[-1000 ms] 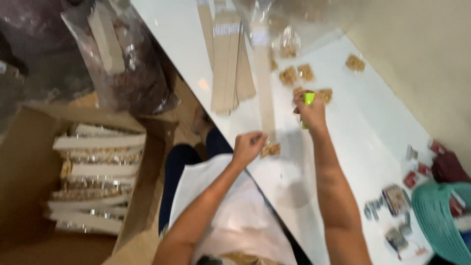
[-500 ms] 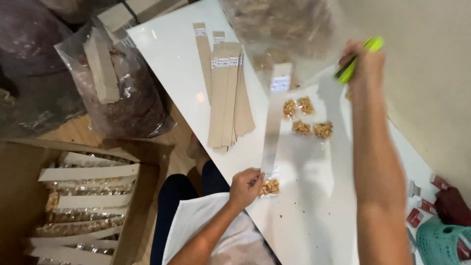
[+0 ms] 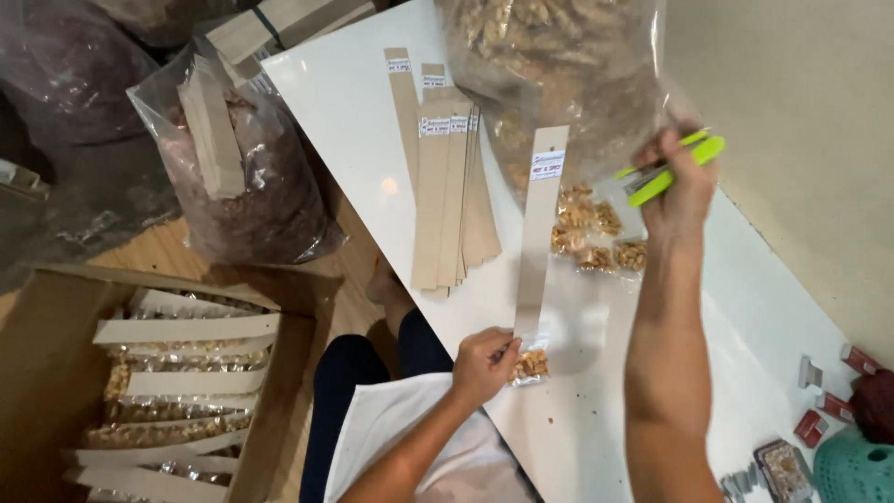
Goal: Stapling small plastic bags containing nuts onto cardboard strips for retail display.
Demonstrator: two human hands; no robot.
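My left hand (image 3: 481,365) pinches the near end of a long brown card strip (image 3: 540,233) on the white table (image 3: 345,121), together with a small clear packet of nuts (image 3: 531,365) at that end. My right hand (image 3: 678,177) is raised over the table's far side, closed around a lime-green stapler (image 3: 666,169). Several small nut packets (image 3: 596,231) lie on the table just below and left of the stapler. A stack of the same card strips (image 3: 447,186) lies to the left of the held strip.
A large clear bag of nuts (image 3: 559,74) stands at the table's far end. A bag of dark goods (image 3: 251,177) with strips on top sits on the floor at left. A cardboard box (image 3: 56,373) holds finished strips. Staple boxes (image 3: 819,410) and a teal basket (image 3: 852,470) lie at right.
My right hand has lifted off the table with the stapler and swung right and away. My left hand stays pinched on the strip's near end with the packet.
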